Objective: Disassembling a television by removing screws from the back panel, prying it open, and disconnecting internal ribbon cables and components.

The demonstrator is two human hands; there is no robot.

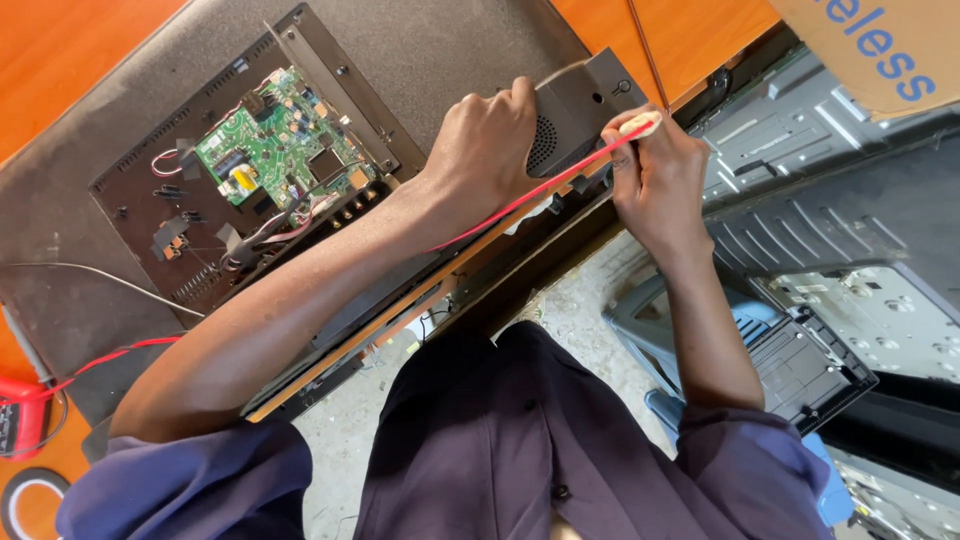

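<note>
Head view showed a red multimeter (18,418) nearest, at the edge of the orange worktop (60,60). Its red lead (520,195) ran up to a pale-handled probe (640,125), pinched in the grip of the right hand (655,175). The left hand (485,140) lay curled over a grey speaker box (580,100) on the opened television back (440,50). Farther off sat the green circuit board (275,135). The set overhung the worktop, so hard pressing might tip it. A slipping probe could bridge contacts.
</note>
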